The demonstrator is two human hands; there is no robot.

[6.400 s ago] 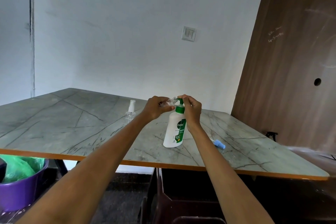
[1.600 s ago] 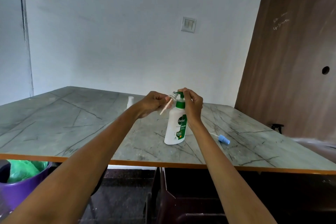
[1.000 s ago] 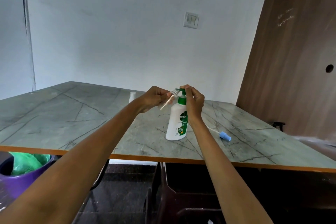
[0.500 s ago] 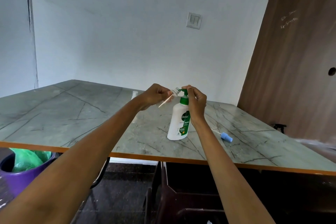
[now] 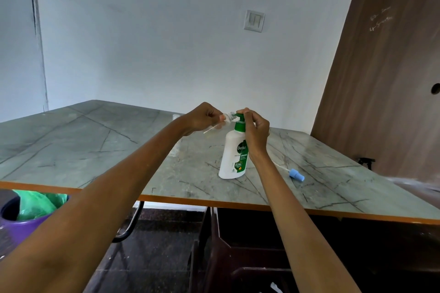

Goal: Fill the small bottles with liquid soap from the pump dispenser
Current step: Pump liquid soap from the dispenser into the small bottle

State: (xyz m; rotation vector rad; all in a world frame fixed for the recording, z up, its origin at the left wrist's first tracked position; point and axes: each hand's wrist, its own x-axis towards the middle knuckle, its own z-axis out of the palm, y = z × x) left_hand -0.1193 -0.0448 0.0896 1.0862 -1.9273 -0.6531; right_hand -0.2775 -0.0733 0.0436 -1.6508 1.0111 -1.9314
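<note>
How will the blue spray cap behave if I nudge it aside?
The spray cap lies on its side on the table, and its round body would probably roll. Its thin white tube trails behind and looks floppy, so it may drag or pivot. It is probably light.

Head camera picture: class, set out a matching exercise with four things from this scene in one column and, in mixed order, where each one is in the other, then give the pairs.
Things
1. pump dispenser
2. small clear bottle
3. blue spray cap
4. purple bucket

Places
A. lying on the table, right of the dispenser
B. on the floor, below the table's left edge
C. standing upright on the table
D. held by the left hand at the pump's spout

Pairs: 1-C, 2-D, 3-A, 4-B
</note>
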